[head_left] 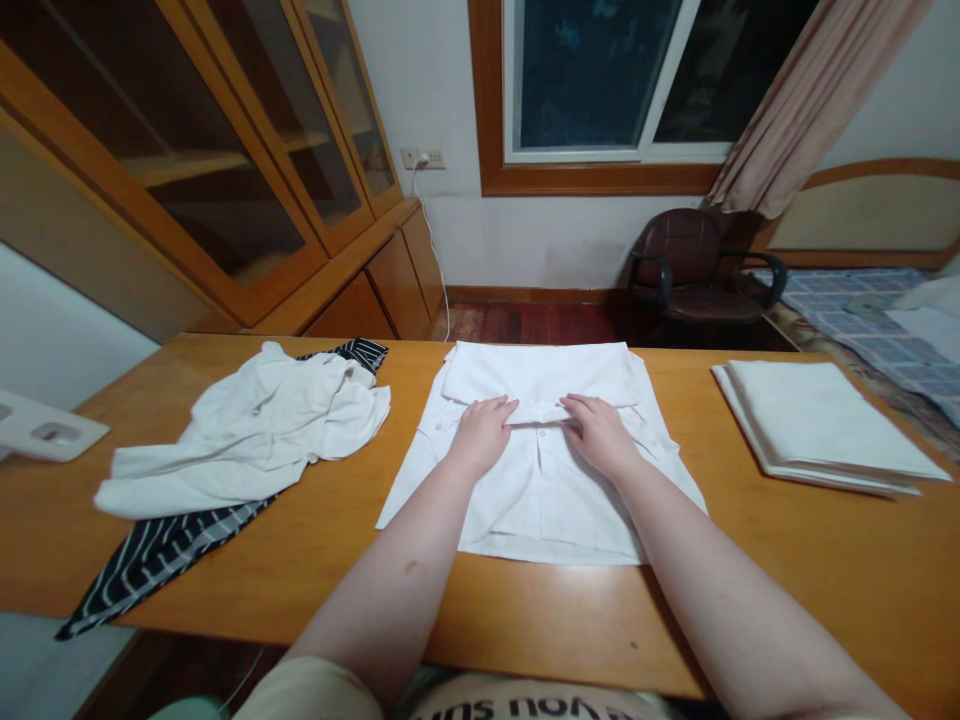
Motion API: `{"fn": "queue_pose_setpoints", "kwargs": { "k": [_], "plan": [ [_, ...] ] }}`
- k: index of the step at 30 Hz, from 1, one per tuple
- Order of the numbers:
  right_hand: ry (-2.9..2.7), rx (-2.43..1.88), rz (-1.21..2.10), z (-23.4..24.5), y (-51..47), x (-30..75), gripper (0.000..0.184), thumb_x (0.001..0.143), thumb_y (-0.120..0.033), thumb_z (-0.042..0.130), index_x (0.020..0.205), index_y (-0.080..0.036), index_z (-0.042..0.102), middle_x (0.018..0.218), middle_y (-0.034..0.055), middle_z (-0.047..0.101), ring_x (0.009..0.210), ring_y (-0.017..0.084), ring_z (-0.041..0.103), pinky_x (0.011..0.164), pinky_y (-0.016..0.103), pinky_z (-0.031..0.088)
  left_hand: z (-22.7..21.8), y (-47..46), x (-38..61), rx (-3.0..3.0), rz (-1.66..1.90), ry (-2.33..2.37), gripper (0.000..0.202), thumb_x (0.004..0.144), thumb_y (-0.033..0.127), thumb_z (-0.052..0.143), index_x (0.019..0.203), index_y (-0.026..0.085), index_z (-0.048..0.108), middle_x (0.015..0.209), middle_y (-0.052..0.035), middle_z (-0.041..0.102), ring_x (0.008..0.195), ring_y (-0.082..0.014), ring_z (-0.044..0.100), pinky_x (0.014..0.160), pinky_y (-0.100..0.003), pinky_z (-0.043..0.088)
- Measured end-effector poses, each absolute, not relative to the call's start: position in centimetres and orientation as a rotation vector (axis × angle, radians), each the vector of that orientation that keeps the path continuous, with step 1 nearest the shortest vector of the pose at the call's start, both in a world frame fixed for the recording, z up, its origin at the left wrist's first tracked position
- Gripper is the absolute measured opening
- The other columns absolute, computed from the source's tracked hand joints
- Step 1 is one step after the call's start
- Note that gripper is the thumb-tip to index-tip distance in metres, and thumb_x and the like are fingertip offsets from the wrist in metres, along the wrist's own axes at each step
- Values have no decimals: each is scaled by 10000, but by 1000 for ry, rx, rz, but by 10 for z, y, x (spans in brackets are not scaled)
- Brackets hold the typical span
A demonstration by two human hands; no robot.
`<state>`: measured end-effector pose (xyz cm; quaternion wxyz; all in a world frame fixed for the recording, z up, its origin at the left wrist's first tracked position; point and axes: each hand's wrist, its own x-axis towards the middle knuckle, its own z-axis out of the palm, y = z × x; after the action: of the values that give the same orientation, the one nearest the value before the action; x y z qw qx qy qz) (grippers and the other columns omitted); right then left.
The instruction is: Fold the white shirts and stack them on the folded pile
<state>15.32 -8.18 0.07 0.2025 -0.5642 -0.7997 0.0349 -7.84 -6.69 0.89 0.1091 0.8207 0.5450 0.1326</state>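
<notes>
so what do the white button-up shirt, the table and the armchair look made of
White button-up shirt: thin woven cloth, matte, perhaps cotton or a blend, going by its crisp creases. Table: seemingly wood or veneer, varnished-looking, with orange-brown tone and a soft reflection. Armchair: possibly leather or imitation leather, given its slight sheen.

A shirt [537, 470] lies on the table [555, 612], a cloth heap [251, 430] left, seemingly stacked garments [825, 415] right
</notes>
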Motion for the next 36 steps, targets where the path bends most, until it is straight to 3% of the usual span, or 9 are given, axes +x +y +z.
{"fn": "queue_pose_setpoints", "kwargs": {
  "k": [6, 13, 20, 28, 36],
  "plan": [
    [-2023, -1767, 116, 0, -75, 164, 275, 840, -297, 513, 1051, -172, 639, 1022, 100, 675, 963, 241, 578, 876, 367, 404, 11, -62, -81, 2319, 572, 1729, 399, 829, 132, 470, 1191, 237, 602, 1219, -34, 617, 1125, -210, 528, 1016, -347, 365],
    [-1941, -1862, 55, 4, -77, 169, 165, 671, -145, 544, 820, -203, 587, 803, 47, 616, 761, 201, 548, 699, 296, 386, 13, -62, -83, 2292, 644, 1751, 220, 765, 95, 488, 864, 229, 631, 892, -45, 638, 925, -211, 568, 854, -327, 436],
    [-2008, -1808, 127, 1, -77, 179, 59, 679, -178, 549, 719, -213, 574, 807, 21, 588, 679, 155, 505, 645, 266, 368, 11, -59, -84, 2310, 507, 1802, 196, 763, 117, 510, 829, 245, 643, 883, -30, 638, 882, -206, 574, 802, -319, 431],
    [-1994, -1636, 347, -1, -74, 189, 148, 715, -198, 562, 811, -202, 674, 841, 28, 606, 677, 141, 526, 681, 268, 408, 13, -61, -86, 2325, 393, 1798, 265, 810, 141, 522, 985, 284, 659, 979, -23, 634, 933, -188, 584, 852, -306, 409],
    [-1920, -1564, 544, -8, -72, 190, 224, 700, -155, 534, 784, -228, 728, 910, 26, 627, 740, 146, 573, 733, 277, 443, 13, -61, -86, 2425, 445, 1761, 252, 777, 133, 535, 892, 288, 699, 920, -10, 655, 903, -205, 584, 826, -328, 420]
  ]
}}
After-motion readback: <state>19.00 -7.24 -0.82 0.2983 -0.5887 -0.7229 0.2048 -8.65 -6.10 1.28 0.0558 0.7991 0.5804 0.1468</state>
